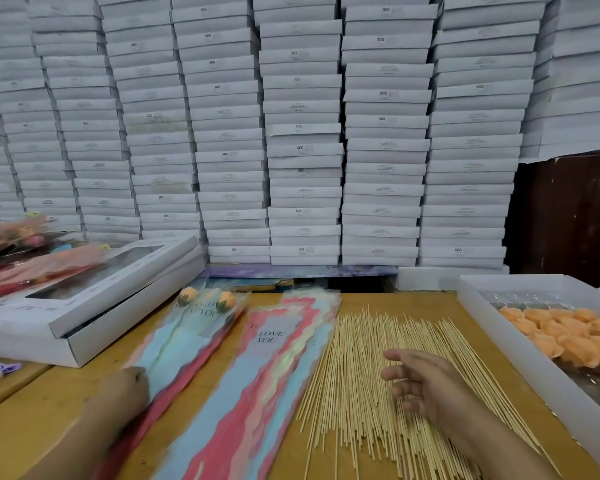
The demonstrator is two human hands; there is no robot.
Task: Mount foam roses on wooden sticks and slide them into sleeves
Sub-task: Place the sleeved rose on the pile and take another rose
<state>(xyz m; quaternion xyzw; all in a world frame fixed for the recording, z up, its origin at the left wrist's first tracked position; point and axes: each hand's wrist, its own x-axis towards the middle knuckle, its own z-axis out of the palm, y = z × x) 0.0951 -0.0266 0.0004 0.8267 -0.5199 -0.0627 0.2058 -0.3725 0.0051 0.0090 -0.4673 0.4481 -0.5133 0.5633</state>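
Wooden sticks (364, 368): loose heap, centre of table (59, 410).
Right hand (420, 382): over the sticks, fingers spread, holding nothing.
Empty sleeves (267, 368): stacked just left of the sticks.
Left hand (129, 386): further left, curled on bottom edge of filled sleeves (187, 334).
Foam roses (568, 334): in white tray (492, 327), right of the sticks.

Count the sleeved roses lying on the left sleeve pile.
2: one rose at the pile's top left, the other rose just right of it. More may be hidden under the sleeves.
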